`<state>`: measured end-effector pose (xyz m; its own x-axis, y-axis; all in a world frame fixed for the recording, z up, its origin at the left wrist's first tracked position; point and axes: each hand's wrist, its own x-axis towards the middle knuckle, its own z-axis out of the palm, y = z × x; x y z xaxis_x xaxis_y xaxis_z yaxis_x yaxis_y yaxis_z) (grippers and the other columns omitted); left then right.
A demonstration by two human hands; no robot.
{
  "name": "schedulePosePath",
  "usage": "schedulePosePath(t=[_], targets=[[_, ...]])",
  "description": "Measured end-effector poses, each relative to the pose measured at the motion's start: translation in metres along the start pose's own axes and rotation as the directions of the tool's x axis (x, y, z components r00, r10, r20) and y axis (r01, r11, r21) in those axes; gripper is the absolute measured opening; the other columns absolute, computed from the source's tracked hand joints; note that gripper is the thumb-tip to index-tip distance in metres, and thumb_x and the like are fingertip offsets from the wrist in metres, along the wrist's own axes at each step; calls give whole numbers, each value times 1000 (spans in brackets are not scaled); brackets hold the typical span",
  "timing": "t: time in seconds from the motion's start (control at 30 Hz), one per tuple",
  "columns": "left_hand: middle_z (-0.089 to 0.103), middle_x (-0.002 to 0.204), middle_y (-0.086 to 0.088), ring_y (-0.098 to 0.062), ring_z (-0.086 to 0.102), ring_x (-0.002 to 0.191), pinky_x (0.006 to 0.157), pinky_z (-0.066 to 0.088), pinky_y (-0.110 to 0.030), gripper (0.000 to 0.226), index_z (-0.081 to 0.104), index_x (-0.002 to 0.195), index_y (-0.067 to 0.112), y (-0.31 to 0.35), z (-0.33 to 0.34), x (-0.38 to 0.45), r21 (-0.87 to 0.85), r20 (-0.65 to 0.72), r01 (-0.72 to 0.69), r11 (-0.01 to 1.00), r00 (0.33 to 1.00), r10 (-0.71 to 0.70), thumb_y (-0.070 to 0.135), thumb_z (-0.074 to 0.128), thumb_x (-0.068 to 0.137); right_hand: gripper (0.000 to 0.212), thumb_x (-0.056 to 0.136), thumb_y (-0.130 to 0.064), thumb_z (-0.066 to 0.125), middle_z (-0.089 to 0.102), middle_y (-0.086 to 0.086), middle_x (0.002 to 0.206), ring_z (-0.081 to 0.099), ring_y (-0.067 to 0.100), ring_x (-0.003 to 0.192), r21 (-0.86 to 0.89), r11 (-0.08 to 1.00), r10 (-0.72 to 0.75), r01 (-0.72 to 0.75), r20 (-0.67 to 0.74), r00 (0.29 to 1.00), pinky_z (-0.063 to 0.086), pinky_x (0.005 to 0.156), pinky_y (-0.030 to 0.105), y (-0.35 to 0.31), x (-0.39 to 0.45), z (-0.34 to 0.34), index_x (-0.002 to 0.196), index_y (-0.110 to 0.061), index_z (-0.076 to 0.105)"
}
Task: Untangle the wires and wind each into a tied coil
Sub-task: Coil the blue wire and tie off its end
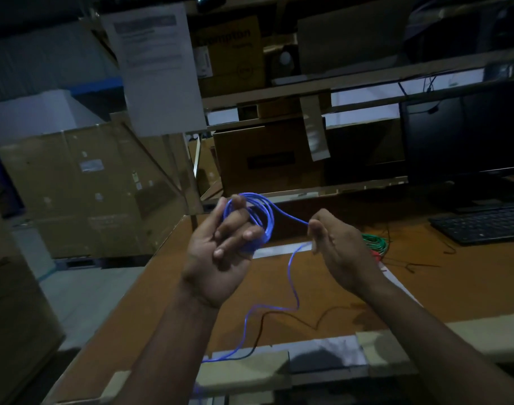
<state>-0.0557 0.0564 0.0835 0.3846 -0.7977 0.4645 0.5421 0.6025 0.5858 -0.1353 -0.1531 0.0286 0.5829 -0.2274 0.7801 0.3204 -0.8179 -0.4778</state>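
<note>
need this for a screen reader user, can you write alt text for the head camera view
A person's left hand grips a coil of blue wire while the right hand pinches the strand feeding into it, the loose tail trailing down across a wooden table. A green wire bundle, keyboard and cardboard boxes sit behind.

A cardboard box point(229, 51) on the shelf reads "Crompton".

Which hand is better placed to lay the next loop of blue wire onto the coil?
Right. The right hand pinches the free run of blue wire beside the coil, which the left hand holds.
</note>
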Motion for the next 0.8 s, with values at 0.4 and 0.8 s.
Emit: schedulePosePath(t=[0.4, 0.8], targets=[[68, 136, -15, -19, 45, 147, 127, 18, -45, 46, 61, 99, 20, -4, 0, 11, 731, -99, -178, 658, 928, 360, 27, 19, 114, 36, 103, -51, 32, 55, -3, 73, 52, 16, 66, 139, 986, 42, -95, 346, 937, 42, 58, 38, -40, -33, 23, 114, -28, 57], [37, 60, -3, -12, 40, 52, 51, 40, -16, 40, 60, 84, 12, -24, -6, 6, 881, -326, 253, 400, 937, 124, 30, 38, 112, 19, 89, -32, 74, 61, -5, 80, 60, 14, 71, 66, 994, -91, 92, -13, 996, 50, 60, 31, -30, 19, -10, 90, -16, 63]])
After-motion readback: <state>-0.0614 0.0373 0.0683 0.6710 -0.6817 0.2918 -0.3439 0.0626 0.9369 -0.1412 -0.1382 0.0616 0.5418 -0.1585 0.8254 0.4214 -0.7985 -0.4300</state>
